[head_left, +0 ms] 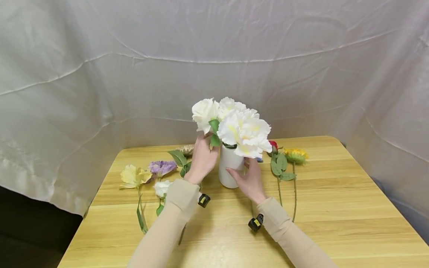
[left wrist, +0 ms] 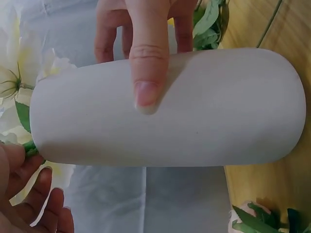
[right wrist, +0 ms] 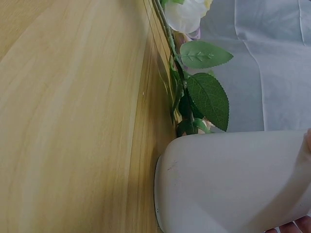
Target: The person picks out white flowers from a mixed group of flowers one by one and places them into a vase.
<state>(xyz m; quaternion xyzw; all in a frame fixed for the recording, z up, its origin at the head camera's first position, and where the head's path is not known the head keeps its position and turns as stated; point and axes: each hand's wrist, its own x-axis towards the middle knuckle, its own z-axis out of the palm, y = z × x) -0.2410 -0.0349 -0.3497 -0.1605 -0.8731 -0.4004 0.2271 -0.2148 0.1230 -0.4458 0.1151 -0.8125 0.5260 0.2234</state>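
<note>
An upright white vase [head_left: 229, 169] stands on the wooden table. Large ruffled white flowers [head_left: 246, 130] fill its mouth and lean right. My right hand [head_left: 249, 182] grips the vase from the right; in the left wrist view its thumb [left wrist: 148, 73] lies along the near wall and the other fingers go behind. At the rim's left side my left hand [head_left: 202, 158] pinches a green stem [left wrist: 30, 148] between thumb and forefinger, just below a white rose [head_left: 204, 113] with green leaves. The stem's lower part is out of sight.
Left of the vase lie a yellow flower [head_left: 134, 176], a purple flower [head_left: 162, 167], a smaller white flower [head_left: 162, 188] and a leafy stem [head_left: 179, 158]. A red flower [head_left: 273, 146] and a sunflower [head_left: 295, 155] lie on the right. Grey cloth [head_left: 214, 82] hangs behind the table.
</note>
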